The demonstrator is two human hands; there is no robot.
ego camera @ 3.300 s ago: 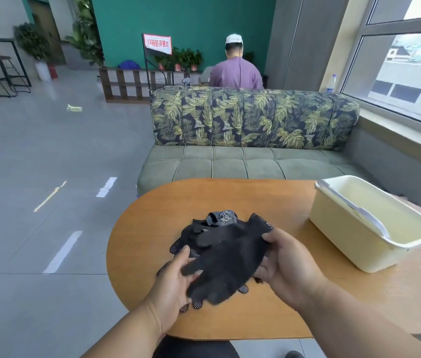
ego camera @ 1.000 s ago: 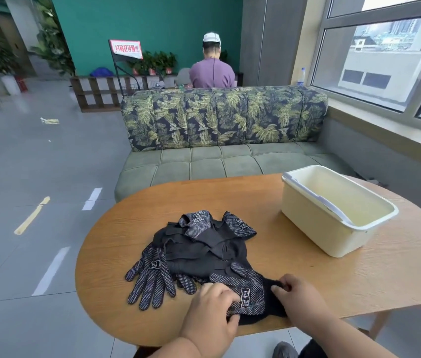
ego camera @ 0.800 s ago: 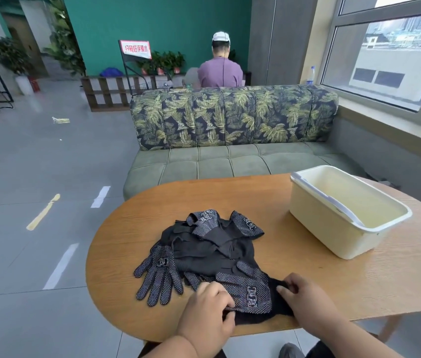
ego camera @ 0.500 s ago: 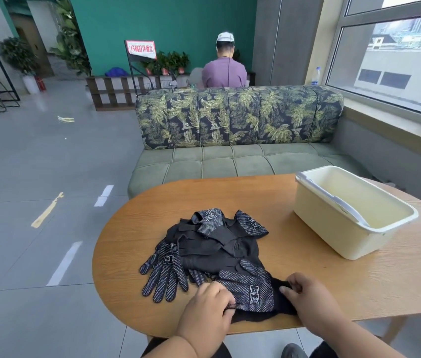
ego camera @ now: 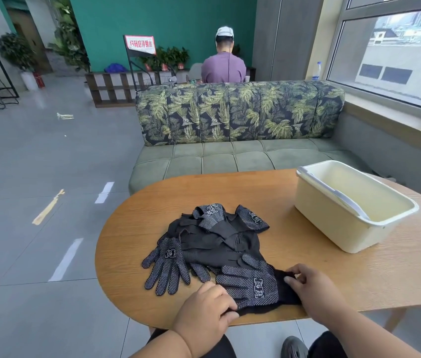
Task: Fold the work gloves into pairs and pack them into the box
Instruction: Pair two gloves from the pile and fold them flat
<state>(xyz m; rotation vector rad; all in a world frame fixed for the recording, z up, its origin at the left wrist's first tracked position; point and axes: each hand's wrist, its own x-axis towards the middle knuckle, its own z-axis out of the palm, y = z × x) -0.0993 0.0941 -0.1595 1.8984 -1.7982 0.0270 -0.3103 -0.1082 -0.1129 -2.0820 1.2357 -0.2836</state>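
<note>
On one table (ego camera: 307,254), left hand (ego camera: 208,310) and right hand (ego camera: 311,286) each pinch one glove (ego camera: 253,286) beside one box (ego camera: 333,223).

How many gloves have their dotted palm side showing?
4 at least: one under both hands at the near edge, one spread flat at the pile's left, two at the pile's far side. Others in the heap may be hidden.

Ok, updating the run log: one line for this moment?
step: pairing | left hand: pinching near glove | right hand: pinching its cuff | box: no gloves visible inside
</note>
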